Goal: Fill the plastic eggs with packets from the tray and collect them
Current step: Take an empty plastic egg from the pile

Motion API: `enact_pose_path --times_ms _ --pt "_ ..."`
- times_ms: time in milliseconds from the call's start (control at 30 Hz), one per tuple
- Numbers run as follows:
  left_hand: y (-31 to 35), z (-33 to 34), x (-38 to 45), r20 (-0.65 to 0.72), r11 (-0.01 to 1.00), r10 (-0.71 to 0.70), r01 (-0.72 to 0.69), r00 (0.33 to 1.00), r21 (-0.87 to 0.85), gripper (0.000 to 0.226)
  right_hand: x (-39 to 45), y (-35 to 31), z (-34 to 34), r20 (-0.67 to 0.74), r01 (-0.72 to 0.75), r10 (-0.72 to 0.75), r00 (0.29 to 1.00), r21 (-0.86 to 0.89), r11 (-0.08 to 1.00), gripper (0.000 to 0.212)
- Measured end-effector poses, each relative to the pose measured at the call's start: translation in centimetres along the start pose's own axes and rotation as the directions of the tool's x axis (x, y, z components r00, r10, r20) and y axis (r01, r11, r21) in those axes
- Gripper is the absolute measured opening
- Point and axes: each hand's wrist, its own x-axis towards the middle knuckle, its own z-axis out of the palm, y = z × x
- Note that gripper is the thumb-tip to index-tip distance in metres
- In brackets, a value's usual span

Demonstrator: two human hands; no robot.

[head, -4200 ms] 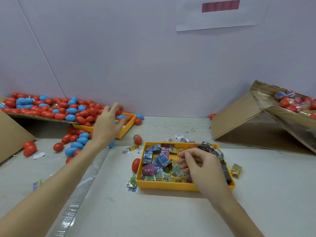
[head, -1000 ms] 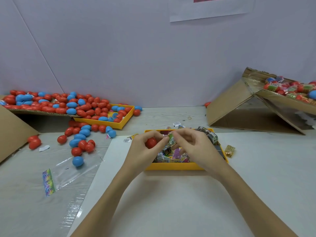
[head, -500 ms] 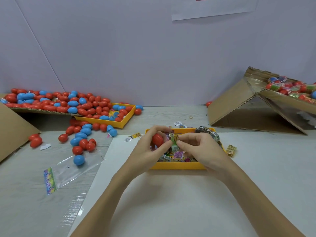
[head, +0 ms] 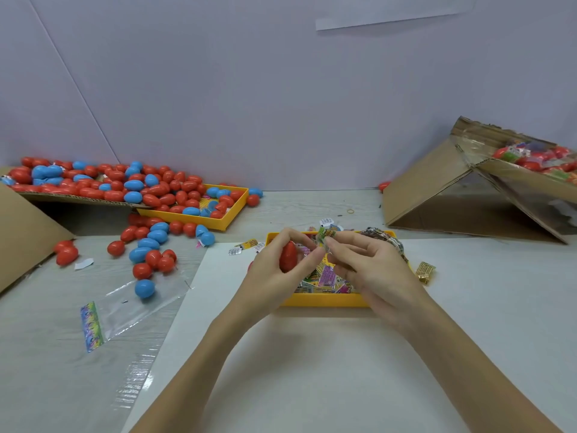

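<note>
Setting: pale lilac walls are closing in a grey worktop (head: 468,307) with a white sheet under the person's forearms.
Left hand (head: 274,273): it is curling its fingers around a red plastic egg (head: 288,256), gripping it just above the near left corner of the yellow plastic tray of packets (head: 324,300).
Right hand (head: 371,270): it is pinching a small green printed packet (head: 326,234) between thumb and fingertips, over the tray.
Key relation: the packet is sitting just to the right of the egg and slightly higher, close beside it. Whether the egg is split open is hidden by the fingers, and its long axis is running roughly upright.
Step, as I judge it: the packet is heading into the egg, so the right hand is needing a short leftward push.
Supply: loose red and blue plastic eggs (head: 146,245) are lying well apart to the left, spilling from a second yellow tray (head: 231,214).
Collection: a tilted brown cardboard box (head: 437,189) at far right is holding filled eggs.
</note>
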Motion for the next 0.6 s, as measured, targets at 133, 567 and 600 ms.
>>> enact_pose_path --times_ms 133,567,600 --pt "0.5 -0.2 0.0 -0.015 0.995 0.015 -0.017 1.0 -0.097 0.014 -0.1 0.2 0.4 -0.018 0.058 -0.057 0.998 0.016 0.998 0.009" --pt "-0.9 -1.4 -0.1 0.111 0.85 0.277 -0.297 0.954 0.435 0.017 -0.6 0.0 0.3 0.383 0.484 -0.367 0.848 -0.841 0.242 0.017" --pt "-0.8 -1.3 -0.1 0.12 0.861 0.26 -0.286 0.958 0.42 0.023 -0.6 0.1 0.3 0.374 0.456 -0.358 0.855 -0.873 0.177 0.015"
